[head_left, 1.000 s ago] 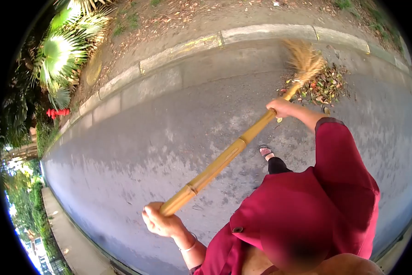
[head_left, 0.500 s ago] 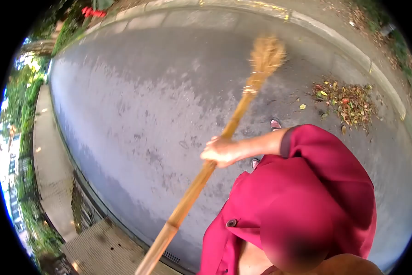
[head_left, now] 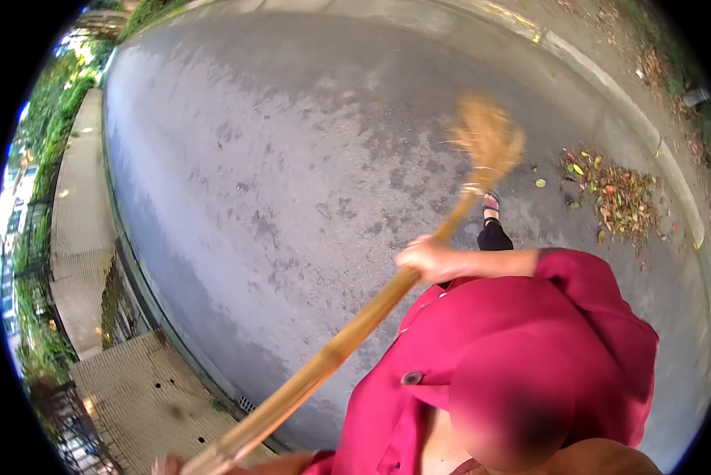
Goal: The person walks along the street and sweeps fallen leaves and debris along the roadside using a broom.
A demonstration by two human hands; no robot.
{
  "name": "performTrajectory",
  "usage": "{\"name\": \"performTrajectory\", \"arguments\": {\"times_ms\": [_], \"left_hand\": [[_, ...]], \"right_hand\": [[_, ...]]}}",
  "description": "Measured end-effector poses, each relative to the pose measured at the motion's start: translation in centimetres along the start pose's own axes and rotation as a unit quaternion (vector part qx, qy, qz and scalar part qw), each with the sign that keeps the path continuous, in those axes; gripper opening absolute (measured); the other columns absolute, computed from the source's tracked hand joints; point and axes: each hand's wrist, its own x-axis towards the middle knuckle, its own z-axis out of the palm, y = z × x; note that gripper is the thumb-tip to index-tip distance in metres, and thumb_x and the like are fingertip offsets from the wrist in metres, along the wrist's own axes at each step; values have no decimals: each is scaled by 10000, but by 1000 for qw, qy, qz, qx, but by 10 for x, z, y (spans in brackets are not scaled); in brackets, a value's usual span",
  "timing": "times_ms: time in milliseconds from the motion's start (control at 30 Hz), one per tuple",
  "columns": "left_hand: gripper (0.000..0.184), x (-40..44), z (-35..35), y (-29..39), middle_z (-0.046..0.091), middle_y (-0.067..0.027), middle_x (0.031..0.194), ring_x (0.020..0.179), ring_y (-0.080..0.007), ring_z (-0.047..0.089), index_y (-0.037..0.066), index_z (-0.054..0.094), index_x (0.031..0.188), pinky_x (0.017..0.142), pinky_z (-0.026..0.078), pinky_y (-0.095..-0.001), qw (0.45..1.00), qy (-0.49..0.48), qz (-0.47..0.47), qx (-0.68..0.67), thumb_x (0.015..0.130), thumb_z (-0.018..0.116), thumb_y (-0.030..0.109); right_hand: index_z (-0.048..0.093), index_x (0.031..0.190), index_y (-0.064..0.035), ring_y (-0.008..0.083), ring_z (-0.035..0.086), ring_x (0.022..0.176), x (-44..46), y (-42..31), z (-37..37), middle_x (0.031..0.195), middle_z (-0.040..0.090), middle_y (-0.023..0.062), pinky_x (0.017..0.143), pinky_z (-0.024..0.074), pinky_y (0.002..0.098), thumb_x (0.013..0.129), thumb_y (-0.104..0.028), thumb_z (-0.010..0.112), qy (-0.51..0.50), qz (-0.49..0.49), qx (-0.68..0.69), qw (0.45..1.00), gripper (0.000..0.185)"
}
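Observation:
A long-handled broom (head_left: pixel 336 352) with a thick bamboo-like pole slants across the view, from the lower left up to the right. Its straw bristles (head_left: pixel 490 134) are blurred over the pavement, left of a pile of dry leaves (head_left: pixel 621 198). My right hand (head_left: pixel 428 259) is closed around the pole below the bristle binding. At the bottom edge, my left hand (head_left: pixel 168 465) is partly visible, its fingers wrapped round the pole near the upper end. One sandalled foot (head_left: pixel 492 204) shows just below the binding.
Grey pavement (head_left: pixel 237 190) with damp dark patches spreads around me. A kerb (head_left: pixel 601 79) curves along the upper right, with soil and fallen leaves beyond. On the left run a paved strip (head_left: pixel 74 190), a ribbed slab (head_left: pixel 146 396), and a small drain grate (head_left: pixel 246 404).
The bristles have moved right and down in view, nearer my foot. My right hand has also shifted right. My left hand has come into view at the bottom edge.

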Motion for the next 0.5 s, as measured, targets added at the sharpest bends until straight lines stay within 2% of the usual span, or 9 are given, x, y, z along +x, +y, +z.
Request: {"name": "performTrajectory", "arguments": {"times_ms": [33, 67, 100, 133, 167, 233, 300, 367, 500], "left_hand": [[226, -27, -6, -36, 490, -93, 645, 610, -197, 492, -7, 522, 659, 580, 427, -310, 985, -69, -30, -155, 770, 444, 174], [202, -52, -3, -49, 484, -91, 629, 576, -185, 479, -2, 513, 641, 547, 421, -296, 877, -59, -370, -301, 747, 465, 163], [185, -82, 17, -40, 468, -82, 601, 561, -167, 461, 11, 495, 613, 526, 403, -275, 892, -68, -357, -270, 732, 465, 149], [184, -110, 28, -43, 464, -70, 586, 549, -152, 444, 23, 478, 587, 519, 383, -268, 888, -142, -349, -264, 737, 459, 127], [275, -132, 37, -46, 447, -63, 551, 524, -156, 445, 8, 479, 500, 508, 379, -270, 891, -178, -347, -233, 738, 429, 136], [295, -154, 35, -51, 447, -52, 548, 508, -141, 427, 23, 438, 543, 506, 365, -262, 771, -155, -536, -309, 819, 445, 126], [285, -153, 16, -73, 435, -49, 537, 506, -140, 426, 51, 421, 563, 517, 375, -262, 766, -136, -543, -317, 819, 455, 174], [253, -129, -19, -88, 431, -48, 545, 517, -139, 428, 65, 424, 578, 521, 380, -265, 781, -105, -533, -307, 800, 456, 183], [227, -29, -137, -108, 465, -76, 619, 615, -172, 464, 56, 464, 649, 605, 382, -284, 867, -67, -416, -268, 791, 464, 232]], "right_hand": [[513, 684, -117, 284, 546, 725, -26, 20, -5, 669, 548, 83, 644, 422, 400, 545, -110, 638, -16, 37, -37, 998, 187], [515, 684, -107, 298, 544, 699, -49, 33, -13, 658, 542, 97, 617, 423, 398, 527, -129, 674, -29, 94, -54, 994, 225], [508, 677, -92, 310, 544, 679, -73, 46, -15, 646, 538, 110, 598, 422, 400, 516, -142, 695, 28, 118, -80, 989, 252], [496, 662, -76, 318, 544, 645, -95, 74, -11, 627, 535, 118, 576, 420, 399, 518, -134, 690, 28, 139, -91, 986, 248], [491, 660, -71, 329, 540, 649, -127, 117, 2, 626, 535, 126, 575, 416, 408, 532, -106, 660, 14, 215, 11, 977, 215], [485, 657, -66, 340, 537, 654, -142, 128, 2, 626, 535, 135, 575, 413, 416, 547, -79, 630, -10, 290, 104, 951, 183], [478, 656, -66, 348, 505, 613, -131, 47, -24, 625, 505, 147, 507, 373, 416, 569, -50, 598, -10, 149, -102, 984, 149], [497, 695, -58, 360, 523, 719, -105, 1, -28, 681, 550, 139, 617, 409, 437, 563, -22, 540, -46, 126, -115, 984, 143], [536, 736, -89, 306, 546, 752, -53, -65, -3, 702, 565, 96, 635, 428, 417, 562, -69, 587, -55, 1, -63, 996, 182]]}}
